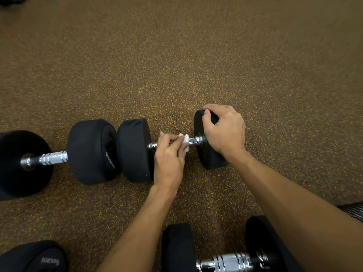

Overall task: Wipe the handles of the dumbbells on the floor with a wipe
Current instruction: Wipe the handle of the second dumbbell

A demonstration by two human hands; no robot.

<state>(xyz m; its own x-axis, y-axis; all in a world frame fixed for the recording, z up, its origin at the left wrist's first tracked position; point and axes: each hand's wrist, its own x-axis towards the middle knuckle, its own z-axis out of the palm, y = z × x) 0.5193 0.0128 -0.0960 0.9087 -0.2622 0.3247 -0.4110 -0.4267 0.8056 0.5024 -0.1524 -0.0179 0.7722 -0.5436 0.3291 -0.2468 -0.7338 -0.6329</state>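
Speckled brown floor [176,65]. Middle dumbbell [135,150] lying on it, neighbouring dumbbell [90,152] just beside its left head. Right hand [224,130] curled over the right head. Left hand [169,158] pinching the white wipe [186,139] against the chrome handle [196,140].

Dumbbells [88,152] side by side on floor [176,55]

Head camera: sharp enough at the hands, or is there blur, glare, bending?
Head view: sharp at the left hand and crumpled white wipe; the speckled brown rubber floor smears toward the top edge; bright glints on the leftmost knurled chrome handle; wide-angle bending bows the row of black dumbbells.
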